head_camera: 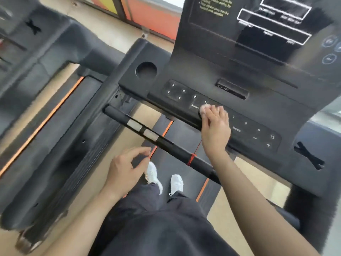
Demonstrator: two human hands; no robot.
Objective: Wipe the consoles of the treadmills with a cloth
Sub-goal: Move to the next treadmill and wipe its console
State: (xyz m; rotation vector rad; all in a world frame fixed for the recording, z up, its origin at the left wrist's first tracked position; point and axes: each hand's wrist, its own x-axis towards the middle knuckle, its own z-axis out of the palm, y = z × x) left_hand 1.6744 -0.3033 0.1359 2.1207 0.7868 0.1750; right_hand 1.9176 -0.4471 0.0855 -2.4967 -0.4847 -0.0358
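Observation:
A black treadmill console [262, 106] fills the upper right, with a dark screen above and a row of numbered buttons along its lower edge. My right hand [215, 126] holds a small pale cloth [203, 109], mostly hidden under the fingers, and presses it onto the button strip beside the "PROG" and "12" keys. My left hand [125, 169] hovers lower, over the belt, with fingers loosely spread and nothing in it.
A black handlebar [162, 141] with metal sensor plates and a red cord crosses in front of the console. A round cup holder [146, 70] sits at the console's left. Another treadmill [36, 74] stands to the left. My white shoes [166, 180] are on the belt.

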